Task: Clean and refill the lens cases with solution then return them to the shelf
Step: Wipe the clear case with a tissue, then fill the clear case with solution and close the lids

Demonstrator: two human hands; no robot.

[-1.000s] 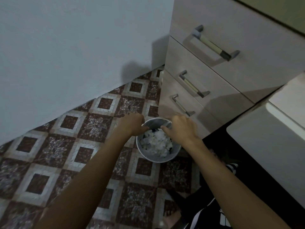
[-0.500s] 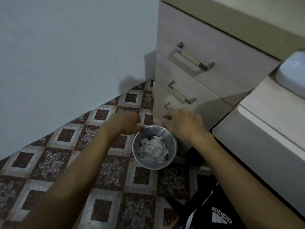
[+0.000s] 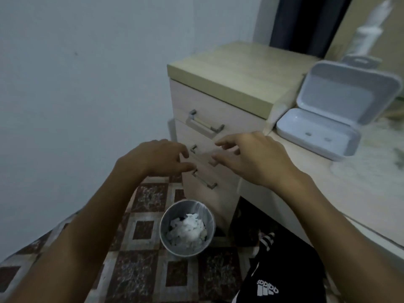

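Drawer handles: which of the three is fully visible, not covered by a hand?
The top drawer handle. The middle handle is mostly hidden behind the hands, and the left hand overlaps the bottom handle.

One head-worn view looks forward and down. Near below lies the floor; ahead stands a drawer unit.

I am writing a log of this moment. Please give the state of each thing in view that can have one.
Grey hinged plastic box: lid open, on the desk.
Top wooden drawer: closed.
Lowest wooden drawer: closed.
Small grey round waste bin: upright, partly filled with white scraps.
Left hand: holds nothing, fingers loosely curled.
Right hand: holds nothing, fingers relaxed.
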